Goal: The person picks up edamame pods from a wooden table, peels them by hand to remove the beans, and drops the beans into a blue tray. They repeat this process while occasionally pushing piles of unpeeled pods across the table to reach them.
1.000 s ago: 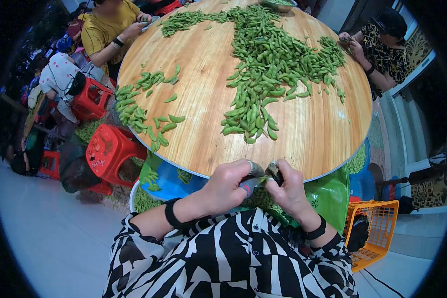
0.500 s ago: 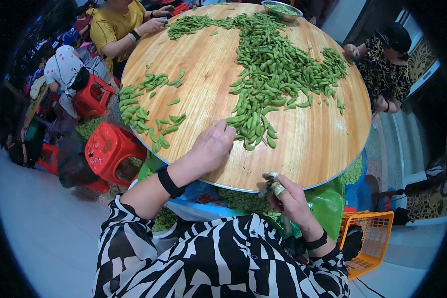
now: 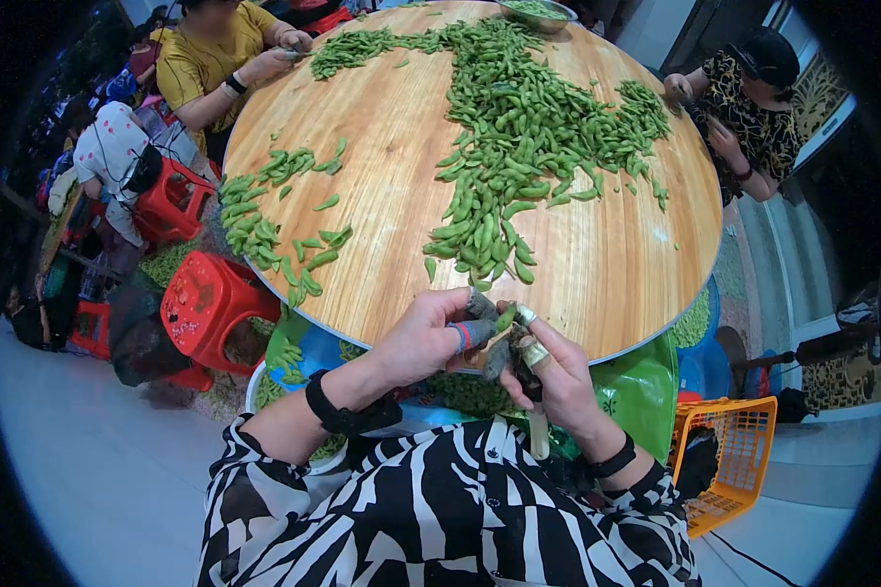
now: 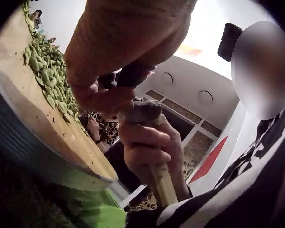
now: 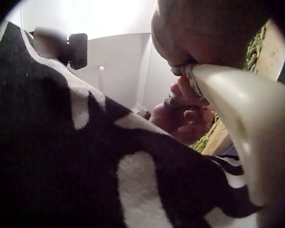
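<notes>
Both hands meet just above the near edge of the round wooden table [image 3: 362, 196]. My left hand [image 3: 416, 338], its thumb and a finger in grey covers, pinches a green soybean pod [image 3: 506, 317]. My right hand [image 3: 558, 377] wears pale covers on thumb and index finger, close against the pod. Its curled fingers grip a tool with a pale handle [image 3: 538, 435], which also shows below the fist in the left wrist view [image 4: 162, 185]; the tool's working end is hidden. Ahead lies a large heap of soybean pods [image 3: 519, 127].
A smaller group of pods [image 3: 255, 225] lies at the table's left. Beneath the near edge are a green bag [image 3: 646, 382] and blue plastic. Red stools [image 3: 210, 303] stand left, an orange crate [image 3: 729, 460] right. Two people work across the table; a metal bowl [image 3: 538, 14] sits at the far edge.
Half a second ago my left hand reached forward to the heap. It has since drawn back to my right hand with a pod. The right hand has risen slightly and stayed near the edge.
</notes>
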The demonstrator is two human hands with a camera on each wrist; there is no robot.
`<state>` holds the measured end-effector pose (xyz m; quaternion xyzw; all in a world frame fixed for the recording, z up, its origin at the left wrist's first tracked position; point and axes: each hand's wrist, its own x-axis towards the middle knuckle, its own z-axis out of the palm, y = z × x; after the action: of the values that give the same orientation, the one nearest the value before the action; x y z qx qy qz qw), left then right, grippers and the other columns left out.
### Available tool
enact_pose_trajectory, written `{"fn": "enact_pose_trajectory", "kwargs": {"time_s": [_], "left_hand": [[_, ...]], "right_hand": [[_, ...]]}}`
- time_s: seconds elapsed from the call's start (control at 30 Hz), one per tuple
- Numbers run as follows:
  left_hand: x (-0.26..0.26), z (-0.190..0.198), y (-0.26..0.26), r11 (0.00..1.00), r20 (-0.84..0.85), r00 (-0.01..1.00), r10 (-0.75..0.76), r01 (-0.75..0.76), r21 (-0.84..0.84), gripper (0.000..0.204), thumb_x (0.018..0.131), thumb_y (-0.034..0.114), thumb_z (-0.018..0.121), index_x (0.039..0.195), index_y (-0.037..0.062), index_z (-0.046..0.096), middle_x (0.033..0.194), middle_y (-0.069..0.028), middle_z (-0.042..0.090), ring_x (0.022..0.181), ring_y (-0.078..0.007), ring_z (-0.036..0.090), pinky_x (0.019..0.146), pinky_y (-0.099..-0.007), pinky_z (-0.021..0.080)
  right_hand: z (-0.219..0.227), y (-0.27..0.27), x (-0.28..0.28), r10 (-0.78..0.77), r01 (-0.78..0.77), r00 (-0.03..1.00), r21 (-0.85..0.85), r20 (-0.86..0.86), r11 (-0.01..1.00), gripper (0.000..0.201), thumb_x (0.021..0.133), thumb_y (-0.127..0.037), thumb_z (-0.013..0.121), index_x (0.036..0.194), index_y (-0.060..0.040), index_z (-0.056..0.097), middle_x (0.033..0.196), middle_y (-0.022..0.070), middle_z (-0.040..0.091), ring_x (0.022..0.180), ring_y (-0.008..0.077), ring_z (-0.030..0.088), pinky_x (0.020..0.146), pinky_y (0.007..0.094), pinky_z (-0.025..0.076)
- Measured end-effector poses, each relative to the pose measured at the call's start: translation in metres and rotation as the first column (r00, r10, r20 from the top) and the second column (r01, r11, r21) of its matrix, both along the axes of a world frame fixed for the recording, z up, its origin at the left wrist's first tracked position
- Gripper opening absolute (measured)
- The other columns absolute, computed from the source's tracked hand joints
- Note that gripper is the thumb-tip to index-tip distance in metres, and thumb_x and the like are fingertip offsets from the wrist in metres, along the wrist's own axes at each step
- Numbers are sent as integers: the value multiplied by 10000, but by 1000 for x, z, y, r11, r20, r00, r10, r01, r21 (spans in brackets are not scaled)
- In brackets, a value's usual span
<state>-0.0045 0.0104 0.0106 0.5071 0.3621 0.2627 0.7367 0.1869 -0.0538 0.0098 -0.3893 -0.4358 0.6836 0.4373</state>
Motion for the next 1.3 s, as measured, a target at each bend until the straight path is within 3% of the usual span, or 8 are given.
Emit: {"fn": "enact_pose_trajectory", "kwargs": {"time_s": [0.33, 0.67, 0.9, 1.03, 1.17, 1.2, 1.23, 1.3], "left_hand": [[2, -5, -4, 934, 9, 1000, 18, -20, 357, 223, 928, 96, 567, 1130, 1, 574, 881, 23, 584, 747, -28, 517, 613, -194, 435], [0, -5, -2, 905, -2, 1000, 7, -6, 426, 217, 937, 83, 544, 1140, 7, 559, 924, 20, 585, 824, -30, 509, 688, -197, 439], [3, -1, 3, 999, 112, 993, -42, 40, 20, 243, 938, 145, 547, 1150, 28, 564, 809, -30, 596, 605, -93, 544, 490, -226, 438], [3, -7, 8, 900, 542, 840, -35, 262, -348, 272, 935, 160, 548, 1172, 28, 564, 791, -57, 609, 537, -120, 542, 415, -243, 424], [8, -12, 12, 861, 557, 830, -33, 307, -407, 263, 921, 133, 569, 1160, 24, 568, 825, -66, 615, 601, -138, 576, 480, -267, 471], [15, -13, 9, 996, 355, 931, -84, 91, -2, 265, 909, 111, 585, 1156, 18, 567, 834, -59, 611, 634, -142, 583, 521, -281, 488], [19, -12, 7, 894, 140, 990, -22, -44, 446, 269, 897, 89, 601, 1152, 12, 565, 843, -53, 606, 668, -146, 590, 563, -295, 504], [14, 5, 7, 849, -18, 1000, -15, 22, 527, 296, 852, 29, 632, 1140, 4, 571, 864, -80, 612, 721, -201, 612, 616, -312, 497]], "right_hand": [[1, -2, -1, 14, -14, 999, 12, -45, 1000, 456, 1008, -256, 395, 1399, -23, 365, 716, 45, 525, 499, 64, 440, 434, 179, 339], [8, 1, 3, 13, -16, 999, 74, 49, 997, 424, 996, -194, 406, 1363, 19, 405, 755, 33, 550, 524, 55, 459, 447, 173, 334], [7, 6, 9, -59, 42, 990, 135, 129, 990, 393, 982, -194, 437, 1312, 17, 471, 744, 26, 544, 500, 51, 434, 435, 177, 320], [14, 8, 18, 43, -51, 989, -55, -140, 997, 370, 976, -144, 430, 1315, -5, 482, 691, 30, 535, 471, 63, 425, 413, 190, 329], [13, 14, 24, 45, -117, 955, -235, -294, 965, 370, 982, -171, 438, 1325, -37, 471, 640, 53, 530, 443, 78, 419, 388, 196, 324], [13, 15, 24, 44, -117, 955, -235, -295, 965, 370, 982, -171, 438, 1325, -37, 471, 640, 53, 530, 443, 78, 419, 388, 196, 324], [12, 15, 24, 22, -105, 953, -260, -301, 960, 368, 982, -172, 440, 1325, -43, 469, 629, 59, 528, 436, 81, 420, 380, 196, 325], [12, 18, 24, -1, -92, 951, -287, -310, 954, 365, 982, -172, 442, 1325, -49, 467, 617, 66, 525, 430, 84, 422, 372, 195, 326]]}}
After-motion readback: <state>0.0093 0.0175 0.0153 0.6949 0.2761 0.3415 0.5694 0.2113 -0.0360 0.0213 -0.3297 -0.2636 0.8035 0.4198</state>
